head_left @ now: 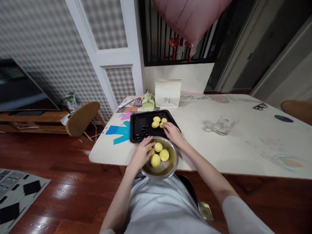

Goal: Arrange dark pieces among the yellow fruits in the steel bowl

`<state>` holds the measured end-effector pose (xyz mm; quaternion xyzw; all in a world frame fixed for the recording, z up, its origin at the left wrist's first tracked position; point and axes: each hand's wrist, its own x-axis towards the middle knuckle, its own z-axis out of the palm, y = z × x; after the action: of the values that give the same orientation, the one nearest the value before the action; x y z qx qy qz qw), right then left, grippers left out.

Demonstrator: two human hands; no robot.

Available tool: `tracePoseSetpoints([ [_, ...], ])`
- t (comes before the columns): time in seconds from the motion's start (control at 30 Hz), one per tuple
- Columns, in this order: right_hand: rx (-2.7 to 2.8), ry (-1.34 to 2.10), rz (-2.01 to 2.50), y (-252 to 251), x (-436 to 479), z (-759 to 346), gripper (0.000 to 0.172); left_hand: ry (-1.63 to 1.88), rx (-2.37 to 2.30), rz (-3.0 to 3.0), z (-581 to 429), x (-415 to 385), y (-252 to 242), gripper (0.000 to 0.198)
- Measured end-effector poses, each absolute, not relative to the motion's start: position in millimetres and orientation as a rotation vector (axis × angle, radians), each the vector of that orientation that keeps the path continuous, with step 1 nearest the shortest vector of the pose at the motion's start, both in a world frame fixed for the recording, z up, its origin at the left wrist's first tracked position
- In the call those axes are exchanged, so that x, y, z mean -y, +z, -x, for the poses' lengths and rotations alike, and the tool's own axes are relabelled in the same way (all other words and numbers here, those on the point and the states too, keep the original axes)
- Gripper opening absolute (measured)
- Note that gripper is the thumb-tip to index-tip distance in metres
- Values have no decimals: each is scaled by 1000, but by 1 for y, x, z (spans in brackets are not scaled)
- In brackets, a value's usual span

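A steel bowl (pixel 171 168) stands at the table's front edge, close against my body, with several yellow lemons (pixel 164 155) inside. My left hand (pixel 140 154) reaches over its left rim, thumb and fingers around a lemon (pixel 150 151) that they partly cover. Behind the bowl lies a black tray (pixel 138 122), where more lemons (pixel 155 124) sit together on the right side. My right hand (pixel 173 132) is over the tray's front right part, its fingertips closed on the nearest lemon (pixel 161 125).
A white paper bag (pixel 167 92) and a green package (pixel 148 100) stand behind the tray. Blue paper cutouts (pixel 120 132) lie left of it. To the right are a clear glass object (pixel 221 126) and dark glasses (pixel 260 106). A pink balloon (pixel 192 12) hangs overhead.
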<state>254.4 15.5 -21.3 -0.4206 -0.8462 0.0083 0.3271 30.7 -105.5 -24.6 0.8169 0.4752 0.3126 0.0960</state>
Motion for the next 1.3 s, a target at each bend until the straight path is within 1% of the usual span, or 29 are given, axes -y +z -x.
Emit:
tracePoseSetpoints([
  [0.2, 2316, -45, 1188, -22, -49, -244, 32, 896, -1425, -2445, -31, 105, -23, 38],
  [0.53, 2287, -17, 1232, -19, -44, -242, 33, 918, -1418, -2424, -32, 107, -21, 38],
  [0.73, 2169, 12, 1095, 3, 13, -252, 29, 907, -1419, -2434, -32, 107, -22, 38],
  [0.83, 2042, 186, 875, 5, 62, -257, 30, 906, -1416, -2444, -31, 107, -24, 39],
  [1.0, 2086, 438, 781, -8, 128, -258, 34, 932, -1397, -2443, -30, 106, -25, 40],
  [1.13, 2133, 564, 760, -17, 148, -259, 36, 893, -1410, -2460, -30, 106, -23, 38],
  [1.3, 2150, 600, 776, -17, 150, -263, 35, 846, -1432, -2474, -31, 107, -19, 37],
])
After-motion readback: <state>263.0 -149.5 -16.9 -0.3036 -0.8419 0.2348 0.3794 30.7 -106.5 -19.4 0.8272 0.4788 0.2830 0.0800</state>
